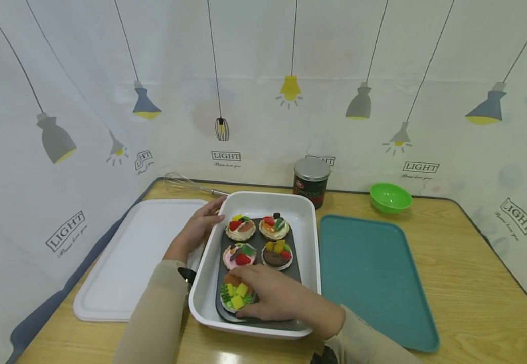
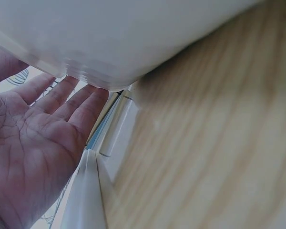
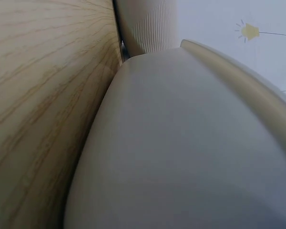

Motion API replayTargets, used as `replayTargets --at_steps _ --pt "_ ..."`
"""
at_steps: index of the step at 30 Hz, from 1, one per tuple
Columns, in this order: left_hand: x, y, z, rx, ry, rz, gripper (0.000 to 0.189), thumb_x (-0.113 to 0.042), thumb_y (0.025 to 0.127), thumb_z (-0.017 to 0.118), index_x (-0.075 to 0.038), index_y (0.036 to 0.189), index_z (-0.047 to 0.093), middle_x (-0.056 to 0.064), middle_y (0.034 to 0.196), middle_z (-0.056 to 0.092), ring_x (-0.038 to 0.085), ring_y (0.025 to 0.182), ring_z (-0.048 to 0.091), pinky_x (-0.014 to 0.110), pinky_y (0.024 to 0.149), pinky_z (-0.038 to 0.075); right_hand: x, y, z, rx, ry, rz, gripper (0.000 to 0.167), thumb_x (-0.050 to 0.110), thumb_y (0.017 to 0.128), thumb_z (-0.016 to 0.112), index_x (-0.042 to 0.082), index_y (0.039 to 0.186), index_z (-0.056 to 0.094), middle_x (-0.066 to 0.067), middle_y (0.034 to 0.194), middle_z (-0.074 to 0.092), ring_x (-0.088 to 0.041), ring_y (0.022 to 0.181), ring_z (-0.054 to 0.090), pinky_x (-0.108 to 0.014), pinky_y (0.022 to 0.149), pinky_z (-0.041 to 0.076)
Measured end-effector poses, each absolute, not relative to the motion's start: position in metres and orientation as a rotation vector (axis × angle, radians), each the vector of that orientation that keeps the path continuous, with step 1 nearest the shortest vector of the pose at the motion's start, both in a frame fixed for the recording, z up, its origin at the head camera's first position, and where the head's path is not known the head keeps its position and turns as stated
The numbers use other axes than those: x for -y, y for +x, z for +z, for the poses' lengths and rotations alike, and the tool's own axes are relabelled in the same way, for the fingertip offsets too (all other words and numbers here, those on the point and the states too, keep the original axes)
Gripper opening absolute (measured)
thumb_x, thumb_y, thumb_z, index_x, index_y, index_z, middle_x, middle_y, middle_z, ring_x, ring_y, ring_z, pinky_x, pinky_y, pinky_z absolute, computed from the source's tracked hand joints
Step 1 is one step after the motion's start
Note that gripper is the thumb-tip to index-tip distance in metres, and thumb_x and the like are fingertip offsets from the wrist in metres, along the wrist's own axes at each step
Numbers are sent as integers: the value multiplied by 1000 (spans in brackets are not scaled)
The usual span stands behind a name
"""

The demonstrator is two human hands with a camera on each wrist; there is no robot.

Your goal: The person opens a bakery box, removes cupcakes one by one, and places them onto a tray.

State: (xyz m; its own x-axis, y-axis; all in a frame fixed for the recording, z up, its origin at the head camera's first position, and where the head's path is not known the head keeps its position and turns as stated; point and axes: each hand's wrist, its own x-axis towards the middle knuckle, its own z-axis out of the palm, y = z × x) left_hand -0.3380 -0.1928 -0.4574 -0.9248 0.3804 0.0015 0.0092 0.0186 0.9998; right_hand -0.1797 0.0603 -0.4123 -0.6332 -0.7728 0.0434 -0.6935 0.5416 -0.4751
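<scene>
A deep white tray [image 1: 310,242] holds a dark grey muffin pan [image 1: 296,270] with several toy fruit tarts. The tart with yellow cubes and green leaves [image 1: 236,294] lies at the near left of the pan. My right hand [image 1: 279,293] grips that tart from the right, fingers at its far edge and thumb at its near edge. The hand hides the pan's near right part. At the white tray's left side, my left hand [image 1: 199,225] holds the rim, thumb over the edge. In the left wrist view, that hand's fingertips [image 2: 88,107] touch the outer wall from below.
A flat white tray [image 1: 122,268] lies left and a teal tray [image 1: 372,278] right. Along the back are a whisk [image 1: 188,184], an espresso tin [image 1: 310,182] and a green bowl [image 1: 390,197]. A printed curtain [image 1: 254,101] surrounds the wooden table [image 1: 472,283].
</scene>
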Motion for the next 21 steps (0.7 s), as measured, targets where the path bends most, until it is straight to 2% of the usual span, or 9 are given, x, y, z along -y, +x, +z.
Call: replayTargets --at_steps 8,15,21 --pt "192 -340 -455 -2024 408 1988 63 -12 102 53 -21 160 29 6 163 28 35 141 40 47 105 45 -63 -184 -412 -2591 -1148 -863 81 58 86 73 18 150 46 3 141 55 -11 127 52 -39 105 46" --pt "194 -338 -457 -2002 401 1985 65 -15 102 55 -21 160 28 5 165 26 34 142 38 48 107 44 -64 -184 -412 -2551 -1136 -959 81 62 83 74 21 148 49 9 139 56 -6 123 53 -37 105 46" --pt "194 -338 -457 -2005 388 1983 63 -14 103 54 -21 160 28 5 165 26 34 143 38 48 107 43 -72 -186 -399 -2580 -1172 -1031 80 60 81 76 19 146 52 11 133 59 -3 116 56 -33 100 48"
